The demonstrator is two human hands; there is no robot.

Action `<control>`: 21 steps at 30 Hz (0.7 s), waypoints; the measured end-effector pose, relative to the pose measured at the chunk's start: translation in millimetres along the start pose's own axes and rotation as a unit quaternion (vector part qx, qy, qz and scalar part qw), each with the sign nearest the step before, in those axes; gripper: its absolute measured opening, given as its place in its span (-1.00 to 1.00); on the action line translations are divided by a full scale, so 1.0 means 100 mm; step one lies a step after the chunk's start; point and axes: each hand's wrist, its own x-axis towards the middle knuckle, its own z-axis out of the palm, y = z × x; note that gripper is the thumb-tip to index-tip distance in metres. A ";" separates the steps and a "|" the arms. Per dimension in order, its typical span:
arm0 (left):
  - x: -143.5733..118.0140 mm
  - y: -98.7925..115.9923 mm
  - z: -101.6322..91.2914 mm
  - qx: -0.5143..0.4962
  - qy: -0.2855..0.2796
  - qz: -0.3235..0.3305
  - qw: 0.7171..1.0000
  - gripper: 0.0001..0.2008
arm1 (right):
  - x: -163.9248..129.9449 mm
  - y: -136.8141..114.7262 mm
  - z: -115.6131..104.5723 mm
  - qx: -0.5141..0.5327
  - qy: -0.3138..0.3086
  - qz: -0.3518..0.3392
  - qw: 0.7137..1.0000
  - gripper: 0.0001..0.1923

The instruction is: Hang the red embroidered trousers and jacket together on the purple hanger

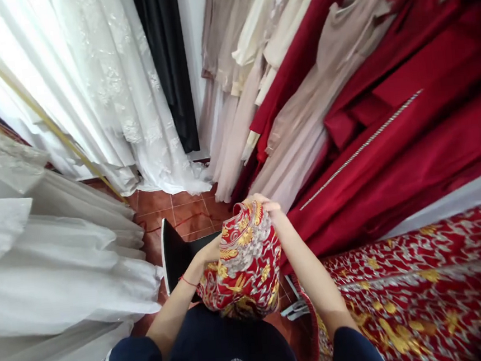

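A folded piece of red fabric with gold and silver embroidery (243,264) hangs in front of my body, held up by both hands. My right hand (268,207) pinches its top edge, fingers closed over the cloth. My left hand (208,253) grips the fabric's left side from behind, mostly hidden by it; a thin red cord circles that wrist. More of the same patterned cloth (410,289) spreads out at the lower right, beside my right arm.
White lace gowns (102,91) hang at the left, a black garment (169,63) in the middle, beige dresses (257,78) and deep red ones (421,125) at the right. A dark chair or stand (175,259) sits on the reddish tile floor (175,208) below my hands.
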 end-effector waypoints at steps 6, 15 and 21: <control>-0.04 -0.05 -0.21 0.021 0.202 0.000 0.979 -0.69 | 0.54 0.45 -0.05 -0.052 0.196 -0.003 0.979 -0.65; -0.50 0.11 -0.71 0.158 0.473 0.013 0.867 -0.81 | 0.46 1.58 0.38 -0.102 0.246 0.075 0.961 -0.38; -1.01 -0.47 -1.92 -0.119 0.657 -0.055 0.743 -0.81 | 0.80 2.12 1.43 -0.114 0.078 0.104 0.985 -0.27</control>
